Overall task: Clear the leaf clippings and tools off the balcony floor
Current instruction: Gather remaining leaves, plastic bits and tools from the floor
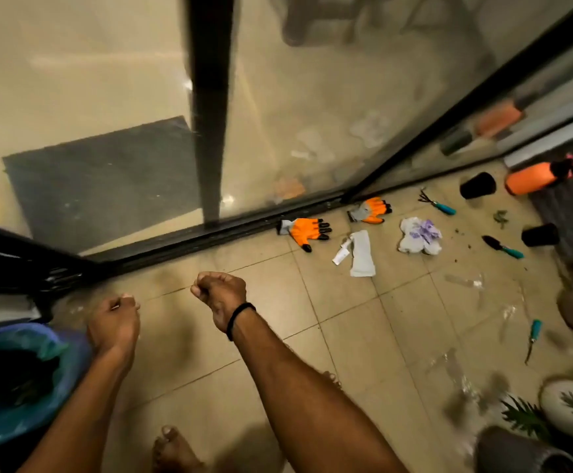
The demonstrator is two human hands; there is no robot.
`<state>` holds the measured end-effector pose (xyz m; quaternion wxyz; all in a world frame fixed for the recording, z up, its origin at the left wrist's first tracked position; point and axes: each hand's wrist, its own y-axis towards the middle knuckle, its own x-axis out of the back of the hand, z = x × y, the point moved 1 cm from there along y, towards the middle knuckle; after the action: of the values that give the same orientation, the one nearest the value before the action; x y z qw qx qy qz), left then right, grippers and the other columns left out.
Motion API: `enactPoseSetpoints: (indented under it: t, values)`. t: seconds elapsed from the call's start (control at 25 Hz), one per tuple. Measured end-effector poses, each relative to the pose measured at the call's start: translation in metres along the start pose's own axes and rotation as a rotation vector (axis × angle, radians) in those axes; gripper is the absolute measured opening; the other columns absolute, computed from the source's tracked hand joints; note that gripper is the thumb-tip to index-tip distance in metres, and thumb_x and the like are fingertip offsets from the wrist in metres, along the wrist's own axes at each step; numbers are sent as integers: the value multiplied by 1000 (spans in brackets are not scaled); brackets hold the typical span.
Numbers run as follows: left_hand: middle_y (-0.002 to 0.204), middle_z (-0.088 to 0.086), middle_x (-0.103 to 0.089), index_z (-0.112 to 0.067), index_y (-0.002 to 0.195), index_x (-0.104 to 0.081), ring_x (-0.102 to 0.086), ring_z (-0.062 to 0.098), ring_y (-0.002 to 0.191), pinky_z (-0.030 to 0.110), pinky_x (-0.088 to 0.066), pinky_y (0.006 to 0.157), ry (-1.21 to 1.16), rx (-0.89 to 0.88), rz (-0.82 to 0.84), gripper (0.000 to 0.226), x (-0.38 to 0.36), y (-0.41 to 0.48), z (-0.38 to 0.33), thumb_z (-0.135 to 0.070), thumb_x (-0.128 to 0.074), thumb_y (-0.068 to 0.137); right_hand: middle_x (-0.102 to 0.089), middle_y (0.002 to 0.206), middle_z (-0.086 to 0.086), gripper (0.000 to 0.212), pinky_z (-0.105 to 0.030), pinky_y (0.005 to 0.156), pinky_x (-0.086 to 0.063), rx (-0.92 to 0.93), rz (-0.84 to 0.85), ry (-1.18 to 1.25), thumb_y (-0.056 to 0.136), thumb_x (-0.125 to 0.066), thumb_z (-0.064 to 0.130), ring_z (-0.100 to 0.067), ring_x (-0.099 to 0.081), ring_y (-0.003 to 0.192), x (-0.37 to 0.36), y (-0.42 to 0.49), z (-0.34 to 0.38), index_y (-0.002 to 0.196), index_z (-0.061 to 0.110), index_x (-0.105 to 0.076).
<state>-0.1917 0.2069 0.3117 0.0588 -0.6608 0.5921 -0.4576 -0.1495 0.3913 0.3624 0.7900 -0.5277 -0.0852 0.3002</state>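
– What are the hands doing?
– My left hand (116,322) and right hand (221,295) are both curled into fists over the tiles, just short of the door track (209,233). I see nothing held in either.
– The bin?
– The blue bin (22,380) sits near the track's left end, beside my left wrist.
– And the mess?
– Rightward along the track: an orange glove (303,230) just beside it, then the rake (438,203), trowel (503,247) and leaf clippings (500,218), well apart from both hands.

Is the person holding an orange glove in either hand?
No: the near orange glove and far orange glove lie on the floor tiles, well apart from the left hand and right hand.
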Motion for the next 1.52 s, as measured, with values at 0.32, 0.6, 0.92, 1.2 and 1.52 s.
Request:
enactPoseSetpoints:
  t: [0.32, 0.6, 0.92, 1.2, 1.52]
  values:
    - [96, 8, -72, -18, 103, -69, -68, 31, 92, 52, -56, 88, 237, -246, 267, 22, -262, -211, -101, -34, -56, 97, -63, 81, -10, 8, -27, 72, -60, 110, -219, 271, 86, -62, -6, -17, -61, 65, 317, 2, 158, 85, 1, -66]
    - [93, 11, -74, -15, 101, -72, -68, 33, 91, 44, -54, 87, 434, -525, 491, 25, -486, -372, -154, -34, -56, 94, -61, 73, -14, 10, -31, 69, -53, 212, -472, 500, 84, -62, -5, -21, -56, 60, 571, -12, 265, 77, 1, -65]
    - [104, 10, -73, -15, 110, -69, -66, 32, 99, 37, -48, 88, 655, -650, 633, 22, -717, -476, -191, -26, -55, 98, -60, 61, -8, 19, -30, 70, -49, 116, -627, 628, 81, -62, -6, -20, -52, 62, 771, 32, 345, 66, 4, -70]
    - [107, 12, -73, -10, 116, -67, -67, 31, 99, 37, -51, 87, 886, -806, 682, 26, -892, -580, -217, -26, -57, 98, -71, 76, -5, 6, -27, 72, -55, 95, -653, 756, 86, -67, 3, -19, -67, 74, 936, 79, 417, 85, 7, -71]
    - [109, 9, -72, -13, 120, -64, -66, 23, 95, 33, -48, 86, 904, -760, 631, 27, -1116, -642, -227, -28, -54, 100, -68, 66, -7, 11, -32, 65, -53, 61, -718, 589, 80, -65, 8, -18, -61, 62, 1124, 182, 513, 70, 10, -70]
